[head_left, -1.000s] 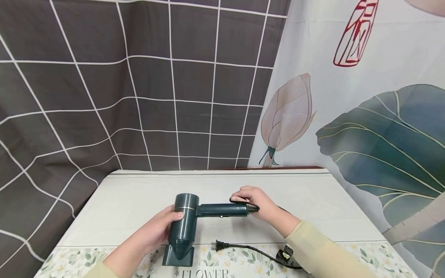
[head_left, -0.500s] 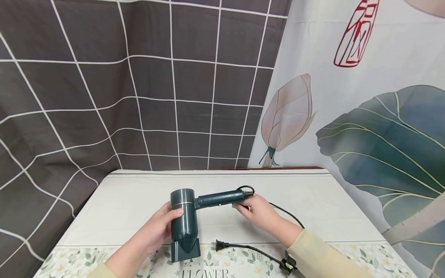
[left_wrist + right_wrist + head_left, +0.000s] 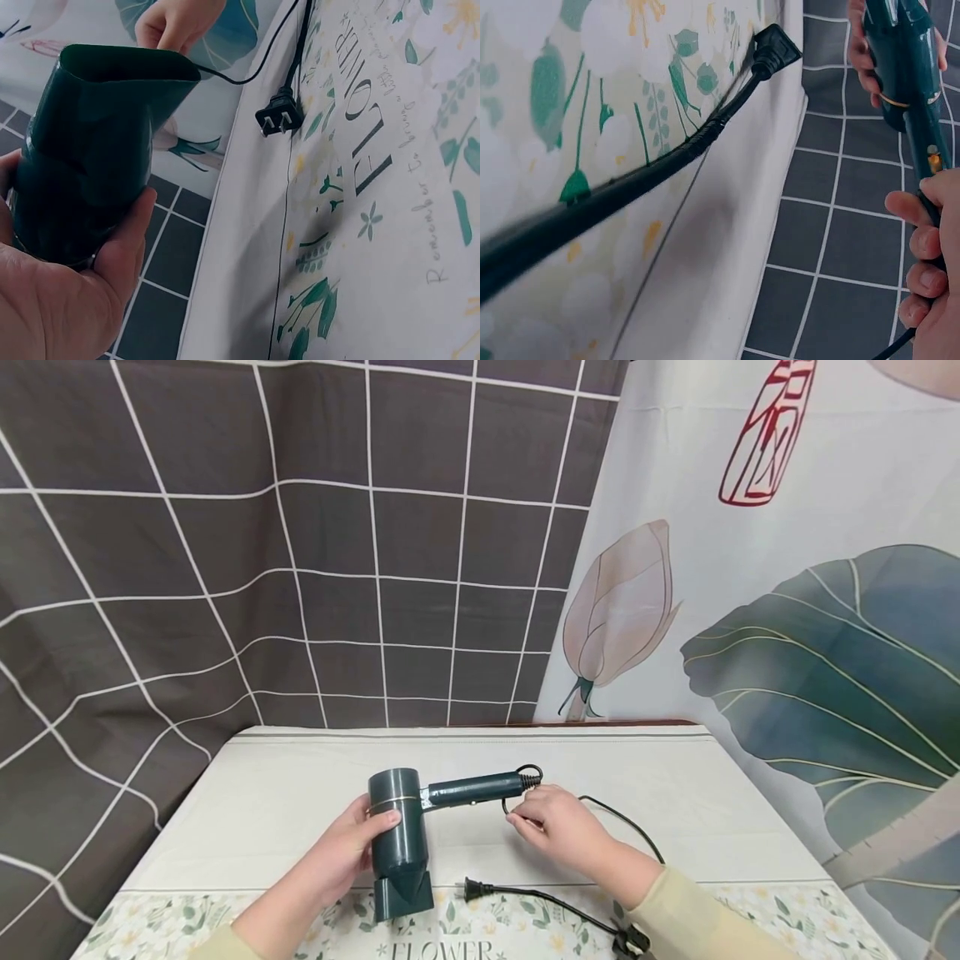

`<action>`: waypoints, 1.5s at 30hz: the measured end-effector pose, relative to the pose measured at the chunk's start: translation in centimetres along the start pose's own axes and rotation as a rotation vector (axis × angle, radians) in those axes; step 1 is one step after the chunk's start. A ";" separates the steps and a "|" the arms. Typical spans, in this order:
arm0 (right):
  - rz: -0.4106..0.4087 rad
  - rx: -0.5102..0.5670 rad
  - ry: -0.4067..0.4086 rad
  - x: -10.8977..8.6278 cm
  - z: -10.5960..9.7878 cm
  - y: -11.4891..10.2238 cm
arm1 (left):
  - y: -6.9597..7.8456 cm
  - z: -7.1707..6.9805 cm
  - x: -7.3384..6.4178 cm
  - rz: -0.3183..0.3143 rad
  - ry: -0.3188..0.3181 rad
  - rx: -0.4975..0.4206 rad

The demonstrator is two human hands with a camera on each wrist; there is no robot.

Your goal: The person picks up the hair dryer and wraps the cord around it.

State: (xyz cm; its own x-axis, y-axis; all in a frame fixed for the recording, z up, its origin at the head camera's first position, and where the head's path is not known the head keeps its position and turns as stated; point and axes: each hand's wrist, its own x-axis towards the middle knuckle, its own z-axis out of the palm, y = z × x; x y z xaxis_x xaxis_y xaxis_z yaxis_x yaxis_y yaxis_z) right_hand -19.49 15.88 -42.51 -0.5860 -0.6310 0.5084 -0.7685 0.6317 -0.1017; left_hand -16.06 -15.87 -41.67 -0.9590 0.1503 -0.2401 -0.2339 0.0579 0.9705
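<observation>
A dark green hair dryer (image 3: 401, 852) is held above the table, its handle (image 3: 472, 789) pointing right and tilted slightly up. My left hand (image 3: 341, 852) grips the barrel, thumb across the front. In the left wrist view the flat nozzle (image 3: 97, 112) faces the camera. Just below the handle's end, my right hand (image 3: 566, 827) holds the black power cord (image 3: 622, 818), which makes a small loop at the handle's tip. The right wrist view shows the right fingers (image 3: 926, 277) curled round the cord. The two-pin plug (image 3: 476, 889) lies on the table.
A white tablecloth (image 3: 315, 777) with a floral front band covers the table. Near the right sleeve, a black bundled part of the cord (image 3: 630, 939) lies at the front. Behind hang a dark grid curtain (image 3: 420, 635) and a lotus-print curtain (image 3: 637, 460).
The handle's end has risen and the dryer has shifted slightly away from me. My right hand has gone from behind the handle's tip to below it, still with the cord.
</observation>
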 end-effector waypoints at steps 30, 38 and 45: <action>-0.204 -0.003 0.004 0.3 -3.2 0.5 | -0.2 -0.5 -0.5 0.008 -0.051 0.097; -0.164 0.138 0.029 0.4 -3.4 1.6 | -0.1 -0.7 -0.9 0.010 -0.116 0.143; -0.094 0.211 0.025 0.1 -2.8 2.3 | -0.3 -1.0 -1.0 0.005 -0.157 0.133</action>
State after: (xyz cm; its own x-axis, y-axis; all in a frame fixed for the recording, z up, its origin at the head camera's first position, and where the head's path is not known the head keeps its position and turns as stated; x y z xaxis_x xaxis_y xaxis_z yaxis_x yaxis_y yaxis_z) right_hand -20.60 18.51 -40.31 -0.5051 -0.6693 0.5449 -0.8575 0.4611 -0.2284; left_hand -15.17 -17.07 -41.73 -0.9210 0.3023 -0.2458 -0.1963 0.1849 0.9629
